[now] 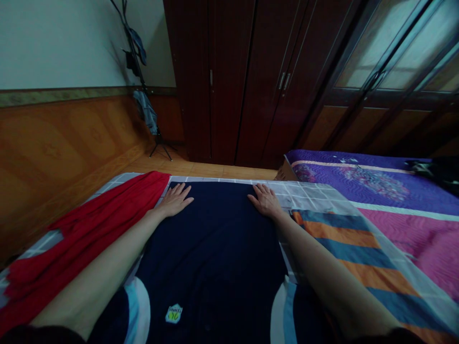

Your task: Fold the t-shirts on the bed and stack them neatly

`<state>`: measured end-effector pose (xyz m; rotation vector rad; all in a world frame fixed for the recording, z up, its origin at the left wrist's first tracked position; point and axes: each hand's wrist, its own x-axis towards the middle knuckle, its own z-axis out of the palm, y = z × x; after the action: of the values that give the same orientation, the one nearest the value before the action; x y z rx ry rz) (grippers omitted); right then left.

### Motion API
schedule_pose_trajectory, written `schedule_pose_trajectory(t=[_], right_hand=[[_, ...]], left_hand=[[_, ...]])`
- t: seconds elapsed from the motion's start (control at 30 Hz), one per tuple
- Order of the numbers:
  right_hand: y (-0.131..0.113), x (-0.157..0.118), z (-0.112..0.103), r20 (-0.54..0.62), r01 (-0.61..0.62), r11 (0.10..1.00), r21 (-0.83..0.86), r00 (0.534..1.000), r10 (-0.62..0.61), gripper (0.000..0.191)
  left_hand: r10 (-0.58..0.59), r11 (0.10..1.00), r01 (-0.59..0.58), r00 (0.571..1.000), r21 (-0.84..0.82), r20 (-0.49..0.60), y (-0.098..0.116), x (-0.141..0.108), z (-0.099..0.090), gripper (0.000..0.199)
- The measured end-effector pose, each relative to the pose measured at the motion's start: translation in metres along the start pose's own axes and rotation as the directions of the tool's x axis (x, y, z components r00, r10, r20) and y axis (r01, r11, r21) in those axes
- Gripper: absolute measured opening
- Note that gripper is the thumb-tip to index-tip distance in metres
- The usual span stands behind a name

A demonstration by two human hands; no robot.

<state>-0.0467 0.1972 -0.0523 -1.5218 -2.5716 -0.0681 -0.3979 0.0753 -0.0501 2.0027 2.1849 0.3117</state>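
Observation:
A navy T-shirt (215, 239) lies spread flat, its hem at the far edge of a surface covered with a grey checked cloth (304, 192). White and light-blue bands mark its sleeves, and a small badge (174, 313) sits low on its front. My left hand (175, 199) rests flat on the shirt's far left corner, fingers spread. On the far right corner lies my right hand (266, 200), also flat with fingers apart. Left of the shirt is a crumpled red garment (107, 215). An orange and blue striped garment (351, 243) lies to the right, partly behind my right forearm.
A bed with a purple and pink cover (358, 177) adjoins on the right. Beyond a strip of tiled floor (215, 168) stands a dark wooden wardrobe (229, 86). A coat stand (138, 62) with hanging items is at the back left, near the wall.

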Motion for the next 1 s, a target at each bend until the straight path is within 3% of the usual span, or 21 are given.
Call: schedule_pose_trajectory(t=[0.07,0.17,0.3,0.4,0.57,0.77,0.87,1.0], right_hand=[[-0.003,-0.002,-0.003,-0.012,-0.012,1.000,-0.013,1.000,0.012,0.060],[-0.009,-0.008,-0.011,-0.035,-0.043,0.998,-0.041,0.999,0.041,0.060],[-0.025,-0.018,-0.031,-0.028,-0.037,0.994,-0.103,0.999,0.034,0.053],[-0.040,-0.033,-0.053,0.023,0.000,0.989,-0.150,1.000,0.004,0.047],[-0.049,-0.091,-0.086,0.194,0.034,0.981,-0.193,0.981,0.004,0.031],[-0.041,-0.181,-0.095,0.320,0.030,0.971,-0.237,0.946,0.049,0.026],[-0.041,-0.202,-0.092,0.330,-0.002,0.967,-0.254,0.940,0.089,0.020],[-0.044,-0.210,-0.095,0.284,-0.060,0.952,-0.301,0.947,0.150,0.023]], left_hand=[[0.063,0.998,-0.061,0.996,-0.026,0.059,0.007,-0.036,-0.008,0.063],[0.226,0.971,-0.214,0.966,-0.102,0.129,0.014,-0.110,-0.017,0.060],[0.305,0.947,-0.294,0.950,-0.131,0.073,0.010,-0.206,-0.017,0.046],[0.307,0.942,-0.309,0.951,-0.128,-0.037,0.001,-0.251,-0.009,0.038],[0.282,0.938,-0.309,0.944,-0.159,-0.174,-0.005,-0.277,0.003,0.030],[0.389,0.906,-0.402,0.914,-0.132,-0.117,0.012,-0.283,-0.001,0.039],[0.440,0.886,-0.450,0.892,-0.112,-0.103,0.016,-0.285,-0.003,0.040],[0.457,0.879,-0.467,0.883,-0.099,-0.109,0.013,-0.286,-0.002,0.031]])
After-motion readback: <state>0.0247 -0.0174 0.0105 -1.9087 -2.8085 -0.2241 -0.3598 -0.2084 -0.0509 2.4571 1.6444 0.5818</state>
